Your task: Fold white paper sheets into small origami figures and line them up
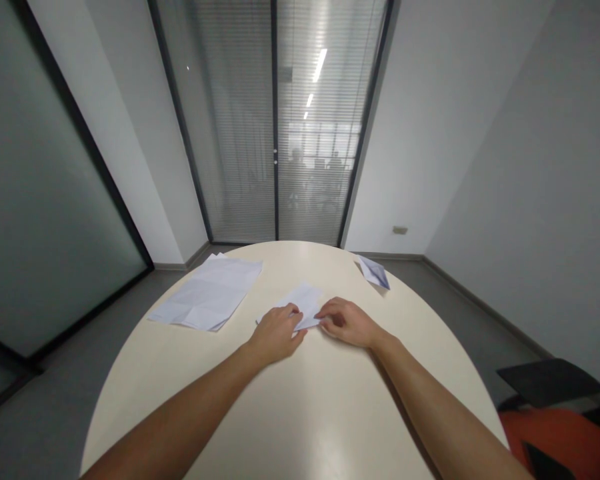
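A small folded sheet of white paper [306, 301] lies on the table between my hands. My left hand [279, 331] rests over its left part, fingers curled and thumb at the near edge, partly covering it. At the paper's right corner, my right hand [347, 321] pinches the edge between thumb and fingers. How the paper is folded beneath my left hand is hidden.
Creased white sheets [213, 290] lie stacked at the table's left. A folded paper piece [374, 272] sits at the far right of the round cream table [280, 413]. A red-seated chair [565, 440] stands at right; a glass door [275, 120] is beyond.
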Tool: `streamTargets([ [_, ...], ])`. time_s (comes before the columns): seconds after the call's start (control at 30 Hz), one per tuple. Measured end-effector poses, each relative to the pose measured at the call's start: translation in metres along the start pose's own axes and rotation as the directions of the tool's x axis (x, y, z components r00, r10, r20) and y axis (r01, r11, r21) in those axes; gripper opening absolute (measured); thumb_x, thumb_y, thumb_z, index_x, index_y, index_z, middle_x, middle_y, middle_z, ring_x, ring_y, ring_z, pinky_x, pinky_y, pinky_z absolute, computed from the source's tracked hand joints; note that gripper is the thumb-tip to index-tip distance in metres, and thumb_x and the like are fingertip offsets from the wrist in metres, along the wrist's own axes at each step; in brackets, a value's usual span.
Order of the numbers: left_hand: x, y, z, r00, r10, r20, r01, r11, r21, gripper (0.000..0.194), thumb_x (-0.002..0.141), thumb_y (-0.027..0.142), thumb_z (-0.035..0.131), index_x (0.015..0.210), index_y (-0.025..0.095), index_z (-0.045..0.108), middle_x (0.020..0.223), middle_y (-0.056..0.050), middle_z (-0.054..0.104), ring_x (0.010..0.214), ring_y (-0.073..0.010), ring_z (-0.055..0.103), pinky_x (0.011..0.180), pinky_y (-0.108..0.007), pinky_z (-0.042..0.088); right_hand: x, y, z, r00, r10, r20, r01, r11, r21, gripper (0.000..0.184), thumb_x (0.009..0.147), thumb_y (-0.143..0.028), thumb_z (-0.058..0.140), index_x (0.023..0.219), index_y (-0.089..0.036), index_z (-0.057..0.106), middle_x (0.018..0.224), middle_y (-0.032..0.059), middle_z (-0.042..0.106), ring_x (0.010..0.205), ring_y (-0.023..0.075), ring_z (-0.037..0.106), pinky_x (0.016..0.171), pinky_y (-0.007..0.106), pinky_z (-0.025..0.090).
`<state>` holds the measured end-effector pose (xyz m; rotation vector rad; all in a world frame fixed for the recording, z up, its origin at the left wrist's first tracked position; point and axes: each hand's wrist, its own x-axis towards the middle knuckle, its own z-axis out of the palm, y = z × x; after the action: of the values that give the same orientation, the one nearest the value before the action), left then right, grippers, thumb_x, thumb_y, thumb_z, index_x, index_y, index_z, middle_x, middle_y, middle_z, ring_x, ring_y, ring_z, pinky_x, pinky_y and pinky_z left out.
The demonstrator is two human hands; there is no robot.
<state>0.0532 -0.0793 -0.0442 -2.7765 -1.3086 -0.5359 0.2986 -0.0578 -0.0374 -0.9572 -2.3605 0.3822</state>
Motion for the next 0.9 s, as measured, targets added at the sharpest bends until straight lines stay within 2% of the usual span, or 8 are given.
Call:
streamTargets([
  [0.07, 0.001, -0.001, 0.001, 1.000, 0.015, -0.005, -0.015, 1.000, -0.025, 0.029, 0.096, 0.034, 0.054, 0.118, 0.021, 0.066, 0.118, -0.009, 0.065, 0.100, -0.0252, 0.066, 0.091, -0.038, 0.052, 0.000, -0.001, -0.001, 1.000, -0.026, -0.004, 0.026, 1.000, 0.001, 0.026, 0.086, -0.031, 0.069, 0.110, -0.024, 0.074, 0.108, 0.0081, 0.074, 0.106, 0.0243, 0.065, 0.097, 0.040, 0.050],
  [0.2, 0.002, -0.006, 0.005, 0.998, 0.053, -0.041, -0.058, 0.992, -0.116, 0.028, 0.097, 0.029, 0.050, 0.118, 0.021, 0.067, 0.120, -0.007, 0.067, 0.106, -0.0238, 0.066, 0.096, -0.037, 0.052, -0.001, 0.003, 0.002, 0.999, -0.042, -0.010, 0.041, 0.996, -0.080, 0.053, 0.080, -0.045, 0.076, 0.126, -0.021, 0.067, 0.131, 0.0132, 0.065, 0.128, 0.0304, 0.055, 0.109, 0.047, 0.042],
  [0.27, 0.003, -0.008, 0.007, 0.995, 0.082, -0.063, -0.091, 0.982, -0.165, 0.028, 0.098, 0.027, 0.050, 0.117, 0.020, 0.068, 0.121, -0.007, 0.069, 0.110, -0.0226, 0.064, 0.100, -0.037, 0.050, -0.001, 0.008, 0.004, 1.000, -0.006, -0.013, 0.004, 0.990, -0.140, 0.047, 0.084, -0.042, 0.072, 0.127, -0.022, 0.066, 0.132, 0.0125, 0.065, 0.131, 0.0312, 0.053, 0.112, 0.051, 0.038],
  [0.43, 0.004, -0.009, 0.009, 0.990, 0.093, -0.106, -0.114, 0.969, -0.217, 0.026, 0.099, 0.028, 0.049, 0.112, 0.022, 0.071, 0.116, -0.004, 0.073, 0.109, -0.0215, 0.064, 0.098, -0.036, 0.049, -0.002, 0.016, 0.005, 0.997, 0.078, -0.008, -0.078, 0.975, -0.208, 0.023, 0.096, -0.033, 0.057, 0.112, -0.027, 0.072, 0.118, 0.0075, 0.073, 0.121, 0.0273, 0.060, 0.110, 0.054, 0.035],
  [0.57, 0.005, -0.011, 0.007, 0.991, 0.032, -0.134, -0.059, 0.977, -0.204, 0.021, 0.096, 0.028, 0.055, 0.109, 0.022, 0.071, 0.109, -0.004, 0.074, 0.102, -0.0221, 0.066, 0.093, -0.036, 0.051, -0.001, 0.014, 0.001, 0.997, 0.081, -0.009, -0.081, 0.972, -0.220, 0.022, 0.099, -0.035, 0.052, 0.107, -0.024, 0.070, 0.112, 0.0075, 0.073, 0.111, 0.0243, 0.064, 0.108, 0.048, 0.036],
  [0.77, 0.006, -0.021, 0.009, 0.971, -0.132, -0.198, 0.092, 0.976, -0.197, 0.019, 0.088, 0.014, 0.059, 0.101, 0.022, 0.072, 0.102, -0.003, 0.074, 0.097, -0.0210, 0.068, 0.090, -0.034, 0.052, 0.001, 0.015, -0.003, 0.994, 0.095, -0.055, -0.106, 0.964, -0.245, 0.025, 0.101, -0.036, 0.047, 0.095, -0.021, 0.067, 0.097, 0.0071, 0.073, 0.093, 0.0229, 0.066, 0.094, 0.038, 0.045],
  [0.9, 0.007, -0.028, 0.011, 0.954, -0.183, -0.236, 0.115, 0.954, -0.275, 0.018, 0.091, 0.015, 0.059, 0.098, 0.023, 0.073, 0.101, -0.001, 0.075, 0.095, -0.0192, 0.069, 0.088, -0.032, 0.052, 0.001, 0.015, -0.003, 0.992, 0.089, -0.087, -0.107, 0.967, -0.231, 0.023, 0.100, -0.036, 0.051, 0.099, -0.021, 0.068, 0.099, 0.0074, 0.074, 0.094, 0.0235, 0.065, 0.091, 0.037, 0.046],
])
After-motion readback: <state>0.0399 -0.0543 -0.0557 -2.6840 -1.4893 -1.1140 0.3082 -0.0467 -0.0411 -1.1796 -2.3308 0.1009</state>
